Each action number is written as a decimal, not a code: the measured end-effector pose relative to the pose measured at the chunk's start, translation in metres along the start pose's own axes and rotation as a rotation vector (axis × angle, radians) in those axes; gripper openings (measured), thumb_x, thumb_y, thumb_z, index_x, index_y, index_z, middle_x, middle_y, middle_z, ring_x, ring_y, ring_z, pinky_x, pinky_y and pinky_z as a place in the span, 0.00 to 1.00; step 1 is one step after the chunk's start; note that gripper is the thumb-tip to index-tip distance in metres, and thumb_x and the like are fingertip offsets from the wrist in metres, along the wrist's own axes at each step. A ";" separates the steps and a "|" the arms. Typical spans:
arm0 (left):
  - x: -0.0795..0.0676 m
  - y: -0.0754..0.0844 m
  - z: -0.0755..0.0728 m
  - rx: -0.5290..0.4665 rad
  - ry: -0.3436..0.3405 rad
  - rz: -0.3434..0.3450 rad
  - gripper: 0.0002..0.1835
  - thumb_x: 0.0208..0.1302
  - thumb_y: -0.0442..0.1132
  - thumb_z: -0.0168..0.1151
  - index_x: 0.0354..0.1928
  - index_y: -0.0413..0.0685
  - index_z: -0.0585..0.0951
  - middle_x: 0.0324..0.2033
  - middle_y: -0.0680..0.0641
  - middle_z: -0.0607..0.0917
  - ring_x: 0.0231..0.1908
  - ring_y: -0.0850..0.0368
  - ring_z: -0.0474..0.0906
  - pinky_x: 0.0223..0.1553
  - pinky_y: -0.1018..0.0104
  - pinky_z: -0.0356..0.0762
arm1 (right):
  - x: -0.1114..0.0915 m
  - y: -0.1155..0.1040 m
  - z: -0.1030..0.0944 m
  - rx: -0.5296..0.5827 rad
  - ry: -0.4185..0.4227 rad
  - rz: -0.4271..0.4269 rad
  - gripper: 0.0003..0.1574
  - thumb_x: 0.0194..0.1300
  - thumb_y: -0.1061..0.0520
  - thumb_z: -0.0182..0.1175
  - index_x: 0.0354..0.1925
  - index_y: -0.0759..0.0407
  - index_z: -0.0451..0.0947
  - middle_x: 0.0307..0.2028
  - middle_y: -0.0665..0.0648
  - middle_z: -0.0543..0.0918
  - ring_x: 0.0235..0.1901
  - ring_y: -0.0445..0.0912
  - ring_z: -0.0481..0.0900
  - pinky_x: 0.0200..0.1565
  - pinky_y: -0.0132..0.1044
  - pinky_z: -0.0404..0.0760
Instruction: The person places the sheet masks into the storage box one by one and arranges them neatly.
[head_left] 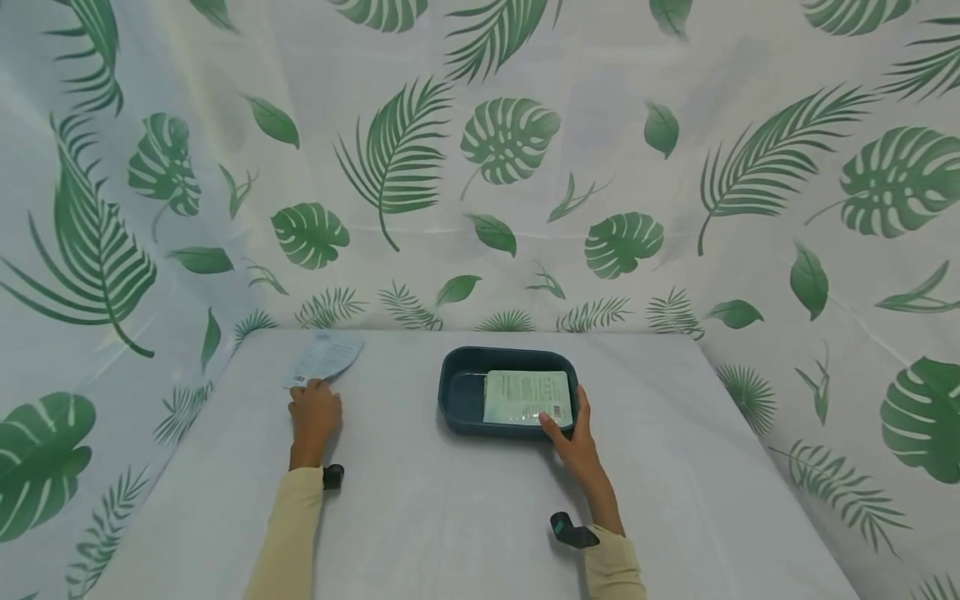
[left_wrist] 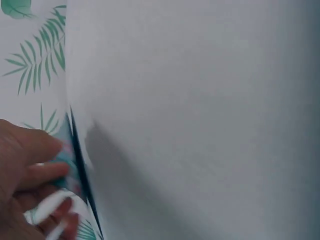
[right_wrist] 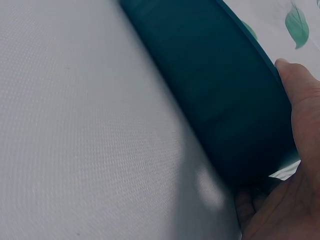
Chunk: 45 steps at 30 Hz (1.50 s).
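Toward the table's far left corner, my left hand (head_left: 315, 418) pinches the near edge of a flat light-blue packet (head_left: 327, 357), which shows a barcode and small print. The left wrist view has the thumb and fingers (left_wrist: 35, 145) at the packet (left_wrist: 71, 150), seen nearly edge-on. My right hand (head_left: 581, 450) grips the near right corner of a dark teal plastic tray (head_left: 463, 393), thumb over the rim and fingers along its right side. Inside the tray's right part lies a pale green packet (head_left: 525, 395) with print and a barcode. The tray's outer wall (right_wrist: 215, 85) fills much of the right wrist view.
A white cloth covers the table (head_left: 420, 517). Leaf-printed curtains (head_left: 420, 283) hang behind the table and along both sides. White table surface lies between the light-blue packet and the tray. Each wrist wears a small black camera (head_left: 573, 531).
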<state>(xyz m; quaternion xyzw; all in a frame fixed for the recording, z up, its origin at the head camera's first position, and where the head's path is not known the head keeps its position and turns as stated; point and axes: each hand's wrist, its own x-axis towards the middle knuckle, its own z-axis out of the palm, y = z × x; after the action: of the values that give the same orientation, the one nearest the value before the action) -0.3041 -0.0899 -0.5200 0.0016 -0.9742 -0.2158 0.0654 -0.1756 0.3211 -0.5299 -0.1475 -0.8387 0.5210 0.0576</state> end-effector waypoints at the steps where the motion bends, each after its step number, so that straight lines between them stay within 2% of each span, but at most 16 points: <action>1: 0.000 -0.001 -0.001 -0.027 0.084 0.038 0.17 0.67 0.33 0.55 0.50 0.23 0.77 0.53 0.28 0.77 0.53 0.26 0.67 0.47 0.34 0.70 | 0.000 0.000 -0.001 0.000 0.002 -0.003 0.61 0.66 0.34 0.57 0.77 0.42 0.27 0.78 0.59 0.35 0.77 0.62 0.37 0.70 0.66 0.45; 5: 0.003 -0.001 -0.002 -0.122 0.423 0.180 0.11 0.61 0.29 0.62 0.46 0.32 0.82 0.46 0.32 0.83 0.48 0.32 0.73 0.42 0.40 0.71 | 0.001 -0.002 -0.003 -0.002 0.005 -0.009 0.61 0.65 0.33 0.57 0.77 0.41 0.26 0.78 0.58 0.35 0.77 0.61 0.37 0.70 0.65 0.45; 8: 0.007 0.001 -0.004 -0.187 0.598 0.246 0.14 0.61 0.29 0.64 0.48 0.33 0.80 0.47 0.34 0.80 0.48 0.35 0.75 0.42 0.42 0.72 | 0.002 -0.003 -0.003 -0.010 -0.001 -0.004 0.61 0.66 0.33 0.56 0.77 0.40 0.25 0.79 0.57 0.34 0.77 0.59 0.35 0.71 0.64 0.44; 10: 0.008 0.002 -0.006 -0.236 0.663 0.265 0.17 0.61 0.28 0.64 0.52 0.32 0.78 0.49 0.34 0.78 0.48 0.36 0.77 0.43 0.45 0.75 | 0.003 -0.003 -0.003 -0.011 -0.002 -0.001 0.61 0.66 0.33 0.57 0.77 0.40 0.26 0.79 0.57 0.34 0.77 0.59 0.35 0.71 0.63 0.44; 12: 0.008 0.003 -0.009 -0.263 0.709 0.247 0.20 0.62 0.26 0.62 0.56 0.32 0.75 0.51 0.34 0.75 0.46 0.36 0.79 0.38 0.45 0.79 | 0.004 -0.004 -0.002 -0.011 -0.004 -0.001 0.61 0.66 0.34 0.57 0.77 0.40 0.26 0.79 0.57 0.34 0.77 0.59 0.35 0.71 0.64 0.44; 15: 0.005 0.005 -0.014 -0.307 0.737 0.168 0.24 0.63 0.25 0.59 0.62 0.34 0.72 0.55 0.34 0.73 0.45 0.36 0.79 0.31 0.42 0.79 | 0.005 -0.004 -0.002 -0.009 -0.009 -0.001 0.61 0.66 0.35 0.57 0.77 0.40 0.26 0.79 0.57 0.35 0.77 0.60 0.36 0.71 0.64 0.44; 16: 0.004 0.005 -0.016 -0.328 0.742 0.135 0.24 0.63 0.24 0.58 0.63 0.35 0.72 0.56 0.34 0.73 0.46 0.36 0.79 0.31 0.41 0.78 | 0.005 -0.004 -0.002 -0.011 -0.010 -0.001 0.61 0.66 0.35 0.57 0.77 0.40 0.26 0.79 0.57 0.35 0.77 0.60 0.36 0.71 0.64 0.44; 18: 0.003 0.005 -0.019 -0.410 0.736 0.065 0.25 0.64 0.24 0.57 0.64 0.36 0.71 0.58 0.35 0.71 0.52 0.37 0.77 0.40 0.42 0.78 | 0.005 -0.004 -0.002 -0.015 -0.009 -0.001 0.61 0.66 0.35 0.57 0.77 0.40 0.26 0.79 0.58 0.35 0.77 0.60 0.36 0.71 0.64 0.45; 20: 0.004 0.005 -0.023 -0.542 0.727 0.014 0.25 0.64 0.24 0.55 0.64 0.36 0.72 0.59 0.35 0.70 0.58 0.39 0.73 0.53 0.44 0.74 | 0.005 -0.005 -0.003 -0.015 -0.006 -0.003 0.61 0.67 0.35 0.56 0.77 0.40 0.25 0.79 0.58 0.35 0.77 0.60 0.36 0.71 0.64 0.44; 23: 0.004 0.005 -0.028 -0.748 0.703 -0.039 0.24 0.63 0.22 0.54 0.62 0.35 0.74 0.58 0.34 0.71 0.64 0.41 0.68 0.65 0.49 0.65 | 0.005 -0.006 -0.003 -0.015 -0.004 -0.001 0.61 0.67 0.34 0.56 0.77 0.41 0.25 0.79 0.58 0.35 0.77 0.60 0.36 0.71 0.64 0.44; 26: 0.002 0.005 -0.031 -0.923 0.610 -0.073 0.22 0.64 0.24 0.55 0.60 0.36 0.76 0.61 0.36 0.73 0.67 0.46 0.66 0.65 0.62 0.65 | 0.004 -0.006 -0.004 -0.014 -0.006 0.007 0.61 0.66 0.34 0.56 0.77 0.41 0.26 0.79 0.58 0.34 0.77 0.60 0.36 0.71 0.64 0.44; 28: 0.001 0.007 -0.031 -1.007 0.507 -0.098 0.20 0.67 0.28 0.55 0.61 0.40 0.76 0.64 0.39 0.73 0.68 0.49 0.65 0.61 0.71 0.68 | 0.004 -0.006 -0.004 -0.013 -0.005 0.012 0.61 0.66 0.34 0.57 0.77 0.41 0.26 0.78 0.58 0.35 0.77 0.60 0.36 0.71 0.64 0.44; 30: -0.001 0.011 -0.030 -1.080 0.410 -0.114 0.19 0.69 0.32 0.56 0.61 0.42 0.77 0.65 0.42 0.73 0.69 0.52 0.65 0.57 0.73 0.69 | 0.003 -0.005 -0.003 -0.013 -0.006 0.017 0.61 0.66 0.34 0.57 0.77 0.40 0.26 0.78 0.58 0.35 0.77 0.60 0.36 0.71 0.64 0.44; 33: -0.004 0.022 -0.026 -1.124 0.295 -0.123 0.17 0.70 0.35 0.56 0.59 0.43 0.78 0.65 0.45 0.74 0.70 0.53 0.61 0.62 0.66 0.66 | 0.002 -0.004 -0.002 -0.015 -0.009 0.018 0.61 0.66 0.34 0.56 0.77 0.39 0.25 0.78 0.59 0.34 0.77 0.61 0.36 0.71 0.64 0.44; 37: -0.007 0.042 -0.016 -1.121 0.159 -0.105 0.16 0.70 0.36 0.57 0.57 0.44 0.80 0.66 0.46 0.74 0.73 0.54 0.56 0.71 0.54 0.55 | 0.001 -0.002 -0.001 -0.017 -0.008 0.020 0.61 0.67 0.35 0.56 0.77 0.39 0.24 0.78 0.59 0.34 0.77 0.61 0.36 0.71 0.64 0.44; 45: -0.016 0.086 0.004 -1.061 -0.105 -0.024 0.20 0.70 0.39 0.58 0.62 0.49 0.77 0.70 0.48 0.69 0.73 0.51 0.58 0.70 0.49 0.58 | 0.001 0.001 0.000 -0.009 -0.010 0.016 0.61 0.66 0.34 0.57 0.77 0.39 0.25 0.78 0.59 0.35 0.77 0.61 0.36 0.71 0.64 0.45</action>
<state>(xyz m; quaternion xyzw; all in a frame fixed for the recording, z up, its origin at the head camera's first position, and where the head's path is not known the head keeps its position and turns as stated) -0.2871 -0.0093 -0.4896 -0.0314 -0.7330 -0.6795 0.0058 -0.1765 0.3215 -0.5310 -0.1517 -0.8401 0.5185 0.0484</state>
